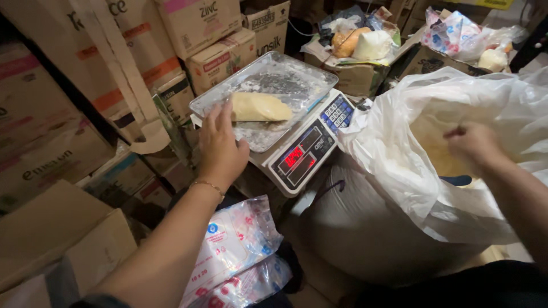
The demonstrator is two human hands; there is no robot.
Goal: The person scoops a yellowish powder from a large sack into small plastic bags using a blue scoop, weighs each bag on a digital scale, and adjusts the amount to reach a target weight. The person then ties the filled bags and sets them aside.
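Note:
A digital scale point(302, 153) with a red lit display carries a clear plastic tray point(274, 77) dusted with white powder. A pale yellow lump of dough point(260, 106) lies on the tray. My left hand point(220, 147) rests at the tray's near edge, fingertips touching the lump. My right hand point(471, 145) reaches into a large white plastic sack point(399, 148) of pale yellow flour-like material; its fingers are curled and blurred, and what they hold is hidden.
Stacked cardboard boxes point(200, 34) fill the left and back. A pack of small printed plastic bags point(240, 251) lies on my lap. Open boxes with bagged goods point(365, 43) stand behind the scale. Another cardboard box point(63, 239) sits at the lower left.

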